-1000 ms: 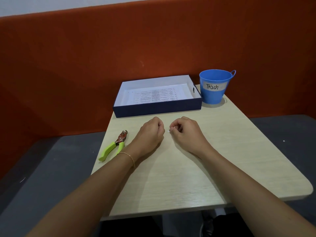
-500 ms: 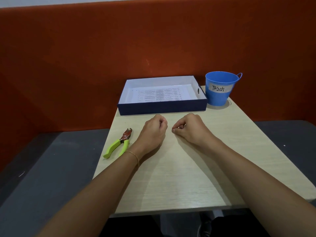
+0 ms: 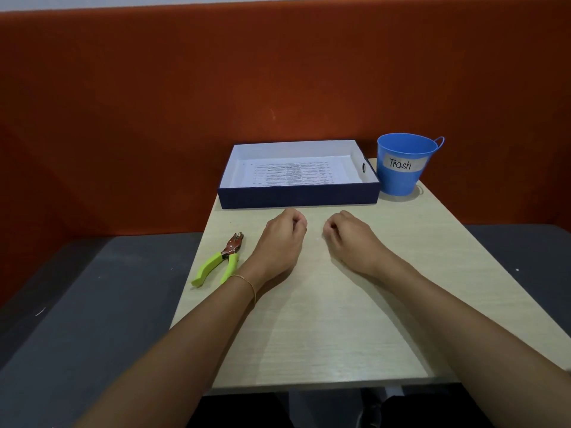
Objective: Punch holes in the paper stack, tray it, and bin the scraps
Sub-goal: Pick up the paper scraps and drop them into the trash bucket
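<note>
My left hand (image 3: 282, 239) and my right hand (image 3: 350, 239) rest on the wooden table (image 3: 324, 319) just in front of the tray, a small gap between them. Both have their fingers curled in, and I see nothing held in either. A tiny white paper scrap (image 3: 317, 239) lies on the table between them. The dark blue tray (image 3: 296, 196) stands at the table's far edge with the printed paper stack (image 3: 293, 174) lying flat inside. A blue bucket labelled "Trash" (image 3: 401, 168) stands right of the tray. The green-handled hole punch (image 3: 221, 261) lies left of my left wrist.
An orange padded wall (image 3: 278, 88) rises directly behind the tray and bucket. Grey bench seating (image 3: 92, 304) lies lower on both sides of the table. The table's near edge runs across the bottom of the view.
My hands have drawn slightly apart, widening the gap between their knuckles. The view has shifted a little; tray, bucket and punch have not moved on the table.
</note>
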